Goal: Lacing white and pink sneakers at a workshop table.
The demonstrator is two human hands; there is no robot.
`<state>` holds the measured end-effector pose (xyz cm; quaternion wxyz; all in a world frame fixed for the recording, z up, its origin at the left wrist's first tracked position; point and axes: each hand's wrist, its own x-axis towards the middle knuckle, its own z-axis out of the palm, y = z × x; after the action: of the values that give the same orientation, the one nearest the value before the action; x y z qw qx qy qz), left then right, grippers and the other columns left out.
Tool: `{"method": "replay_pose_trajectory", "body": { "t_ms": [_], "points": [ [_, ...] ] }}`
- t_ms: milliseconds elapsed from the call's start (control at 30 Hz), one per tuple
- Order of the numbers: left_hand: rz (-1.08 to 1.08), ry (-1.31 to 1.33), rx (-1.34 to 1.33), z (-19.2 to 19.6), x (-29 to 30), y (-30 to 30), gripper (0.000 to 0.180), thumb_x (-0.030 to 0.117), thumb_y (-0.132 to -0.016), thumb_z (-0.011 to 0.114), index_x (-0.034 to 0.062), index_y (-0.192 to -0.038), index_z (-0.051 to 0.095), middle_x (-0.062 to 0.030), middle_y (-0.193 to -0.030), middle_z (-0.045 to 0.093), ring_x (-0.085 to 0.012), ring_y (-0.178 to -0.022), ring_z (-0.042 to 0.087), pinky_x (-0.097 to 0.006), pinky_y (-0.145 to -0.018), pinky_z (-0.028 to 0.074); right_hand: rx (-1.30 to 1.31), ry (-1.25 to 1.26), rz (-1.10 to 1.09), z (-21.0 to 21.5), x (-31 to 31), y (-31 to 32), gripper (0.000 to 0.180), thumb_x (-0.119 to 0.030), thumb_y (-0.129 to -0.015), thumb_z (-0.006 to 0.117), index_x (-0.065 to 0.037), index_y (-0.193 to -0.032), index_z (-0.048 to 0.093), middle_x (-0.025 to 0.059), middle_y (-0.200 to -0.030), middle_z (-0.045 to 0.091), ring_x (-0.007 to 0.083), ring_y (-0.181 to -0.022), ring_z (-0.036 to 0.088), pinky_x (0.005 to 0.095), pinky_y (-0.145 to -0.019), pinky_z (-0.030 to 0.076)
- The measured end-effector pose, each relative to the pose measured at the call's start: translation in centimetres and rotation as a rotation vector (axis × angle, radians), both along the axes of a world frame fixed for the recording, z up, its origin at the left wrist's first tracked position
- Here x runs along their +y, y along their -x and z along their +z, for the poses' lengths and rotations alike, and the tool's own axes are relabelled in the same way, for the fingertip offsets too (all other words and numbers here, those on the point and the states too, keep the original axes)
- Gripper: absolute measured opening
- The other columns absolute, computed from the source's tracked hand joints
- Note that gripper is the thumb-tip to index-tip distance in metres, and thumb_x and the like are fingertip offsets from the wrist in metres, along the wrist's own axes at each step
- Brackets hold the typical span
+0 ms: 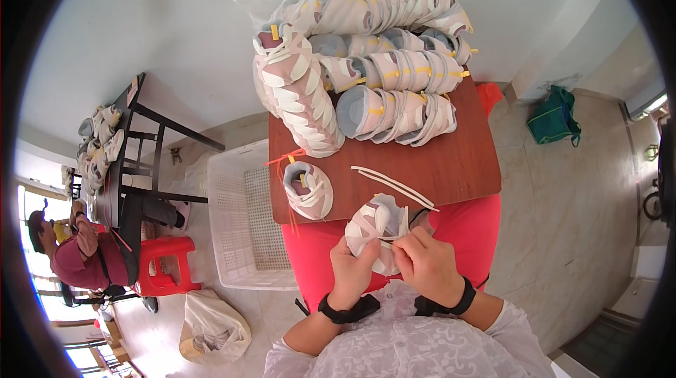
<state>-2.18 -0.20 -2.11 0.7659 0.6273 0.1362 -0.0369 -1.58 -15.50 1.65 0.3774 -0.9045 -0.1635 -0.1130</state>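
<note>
Over my lap, at the near edge of the brown table (394,160), I hold a pale pink and white shoe upper (367,223). My left hand (352,272) is closed round its left side, thumb on top. At its right side my right hand (424,260) pinches a thin white lace, fingers pressed together. On the table just beyond lies a pair of loose cream laces (394,186). A finished-looking upper with a yellow tab (308,191) stands at the table's near left corner, with orange-red strings (289,156) behind it.
Nested rows of similar uppers (401,68) cover the table's far half. Left of the table stands a white plastic basket (243,237). A co-worker (88,255) sits farther left near a red stool (165,265) and a dark table. A green bag (554,117) rests on the floor at right.
</note>
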Motion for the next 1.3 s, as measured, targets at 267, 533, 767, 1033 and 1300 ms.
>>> {"method": "replay_pose_trajectory", "body": {
  "t_ms": [267,533,767,1033,1300],
  "points": [
    [0.000,-0.012,-0.007,-0.1,0.0,0.0,0.020,0.003,-0.086,0.063,-0.0023,-0.105,0.063,-0.0014,-0.093,0.066,-0.0062,-0.082,0.058,-0.023,-0.071,0.048,0.064,-0.072,0.014,-0.1,0.0,-0.1,0.008,-0.006,-0.079,0.063,-0.008,-0.081,0.055,0.0058,-0.075,0.052,0.0258,-0.059,0.057,0.0351,-0.047,0.046],
    [-0.053,-0.109,-0.159,-0.7,-0.3,-0.1,0.024,-0.001,-0.086,0.061,-0.0018,-0.110,0.063,-0.0043,-0.098,0.065,-0.0096,-0.086,0.059,-0.025,-0.072,0.048,0.162,-0.182,0.014,-1.2,0.4,-0.1,0.008,-0.005,-0.080,0.061,-0.005,-0.082,0.053,0.0087,-0.075,0.053,0.0299,-0.061,0.058,0.0375,-0.049,0.046],
    [-0.099,-0.507,-0.391,0.0,-0.7,-0.7,0.028,-0.006,-0.083,0.059,0.0001,-0.110,0.064,-0.0142,-0.097,0.062,-0.0230,-0.082,0.064,-0.029,-0.067,0.049,0.087,-0.039,0.011,-2.2,0.3,-0.4,0.009,-0.006,-0.080,0.057,-0.005,-0.079,0.049,0.0098,-0.074,0.052,0.0290,-0.061,0.058,0.0374,-0.048,0.044],
    [-0.059,-0.612,-0.452,-1.0,-0.7,-1.1,0.029,-0.007,-0.081,0.058,0.0015,-0.107,0.065,-0.0154,-0.087,0.060,-0.0295,-0.074,0.062,-0.033,-0.060,0.048,0.948,-1.026,0.031,-4.6,0.7,-1.5,0.009,-0.005,-0.078,0.057,-0.007,-0.080,0.049,0.0098,-0.074,0.050,0.0270,-0.060,0.059,0.0377,-0.047,0.044],
    [-0.050,-0.687,-0.463,-1.4,-0.8,-1.3,0.023,-0.005,-0.079,0.059,-0.0002,-0.101,0.064,-0.0165,-0.085,0.058,-0.0328,-0.071,0.060,-0.036,-0.059,0.048,0.641,-0.605,-0.059,-3.1,0.2,-2.3,0.006,-0.004,-0.086,0.058,-0.003,-0.083,0.053,0.0045,-0.075,0.055,0.0189,-0.058,0.056,0.0313,-0.049,0.042]
  ]
}}
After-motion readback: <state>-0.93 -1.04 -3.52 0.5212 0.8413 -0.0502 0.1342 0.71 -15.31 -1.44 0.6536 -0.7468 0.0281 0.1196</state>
